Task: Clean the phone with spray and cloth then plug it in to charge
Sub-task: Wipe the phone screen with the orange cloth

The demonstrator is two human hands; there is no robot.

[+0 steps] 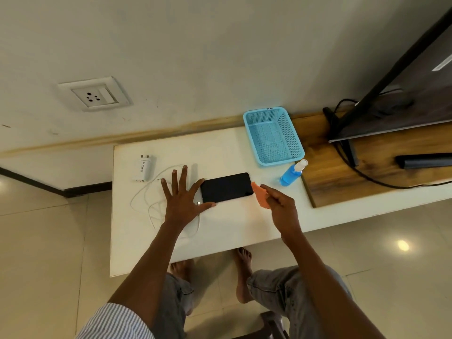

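The phone [226, 187] lies flat on the white table [220, 231], screen dark and black, long side running left to right, roughly mid-table. The left hand [182, 195] is spread wide, palm down, fingers straight, with forefinger and thumb bracketing the phone's left end over the loose white cable [146, 199]. The right hand [278, 200] hovers just right of the phone, fingers curled, pinching a small orange cloth [261, 195] whose tip is at the phone's right edge. The blue spray bottle [292, 172] stands further right, near the blue basket [274, 135]. A white charger [143, 168] sits far left.
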